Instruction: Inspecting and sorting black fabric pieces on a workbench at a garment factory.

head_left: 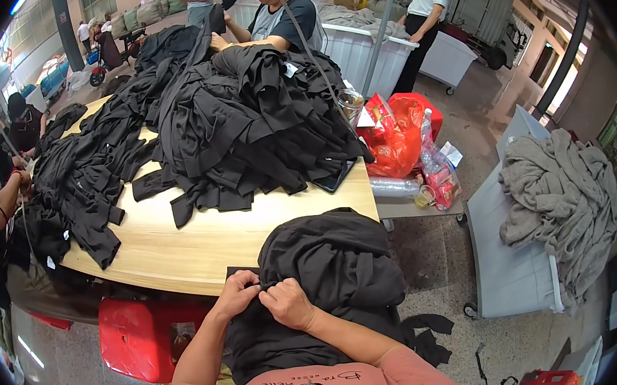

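Observation:
A black garment (329,264) lies bunched over my lap and up against the near edge of the table. My left hand (240,292) pinches its left edge, fingers closed on the fabric. Right beside it, my right hand (287,304) is closed on the same cloth, so the two hands nearly touch. Part of the garment hangs down at the right, over the floor. On the wooden table (203,242) ahead rises a large heap of black garments (244,125), with more dark clothes (80,183) spread to its left.
Red stools (134,340) stand at the left below the table. A red plastic bag (398,129) and clear bottles rest on a side stand. At the right is a white wheeled bin (497,249) heaped with grey cloth (562,192). Several people work around the table; one handles black cloth across it.

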The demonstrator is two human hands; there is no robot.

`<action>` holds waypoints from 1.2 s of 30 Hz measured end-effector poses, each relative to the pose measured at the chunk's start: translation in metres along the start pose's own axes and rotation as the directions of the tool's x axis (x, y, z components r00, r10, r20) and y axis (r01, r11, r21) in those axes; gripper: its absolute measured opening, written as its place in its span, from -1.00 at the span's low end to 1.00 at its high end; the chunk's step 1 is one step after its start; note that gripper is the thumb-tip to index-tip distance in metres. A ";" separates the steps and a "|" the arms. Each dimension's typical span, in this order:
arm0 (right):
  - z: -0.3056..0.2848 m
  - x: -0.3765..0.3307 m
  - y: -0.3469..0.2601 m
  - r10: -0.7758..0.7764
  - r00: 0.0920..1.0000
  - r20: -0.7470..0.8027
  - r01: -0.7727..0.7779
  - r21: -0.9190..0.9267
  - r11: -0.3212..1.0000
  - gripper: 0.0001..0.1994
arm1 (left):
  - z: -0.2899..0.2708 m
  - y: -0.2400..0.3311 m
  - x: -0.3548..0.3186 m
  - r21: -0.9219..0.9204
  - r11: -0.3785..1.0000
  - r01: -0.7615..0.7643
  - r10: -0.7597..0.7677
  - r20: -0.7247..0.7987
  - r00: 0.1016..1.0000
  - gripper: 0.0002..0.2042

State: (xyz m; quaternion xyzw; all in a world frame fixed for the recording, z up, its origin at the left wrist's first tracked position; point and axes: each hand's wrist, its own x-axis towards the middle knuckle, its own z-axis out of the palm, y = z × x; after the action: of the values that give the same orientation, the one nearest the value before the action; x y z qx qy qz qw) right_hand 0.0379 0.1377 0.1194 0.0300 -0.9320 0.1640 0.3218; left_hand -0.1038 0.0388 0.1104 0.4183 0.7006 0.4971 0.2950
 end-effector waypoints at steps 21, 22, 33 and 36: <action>0.003 -0.002 0.008 -0.100 0.993 0.062 0.086 0.192 0.978 -0.89 | -0.002 -0.004 0.001 -0.006 1.000 -0.007 0.007 -0.069 0.998 -0.90; 0.003 -0.003 0.009 -0.121 0.991 0.064 0.109 0.158 0.981 -0.89 | -0.002 -0.003 0.001 -0.006 1.000 -0.007 0.007 -0.068 0.998 -0.90; 0.007 -0.002 0.004 -0.068 0.996 -0.052 0.077 0.182 0.980 -0.91 | -0.001 -0.010 0.001 0.061 0.997 -0.054 0.057 -0.043 0.997 -0.91; 0.007 -0.002 0.006 -0.062 0.998 -0.028 0.066 0.172 0.983 -0.90 | -0.001 -0.009 0.001 0.059 0.997 -0.049 0.051 -0.040 0.998 -0.91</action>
State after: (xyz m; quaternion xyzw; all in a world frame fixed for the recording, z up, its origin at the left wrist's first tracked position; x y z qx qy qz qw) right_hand 0.0345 0.1411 0.1112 0.0858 -0.9091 0.2343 0.3335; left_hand -0.1075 0.0381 0.1024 0.4336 0.7101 0.4924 0.2555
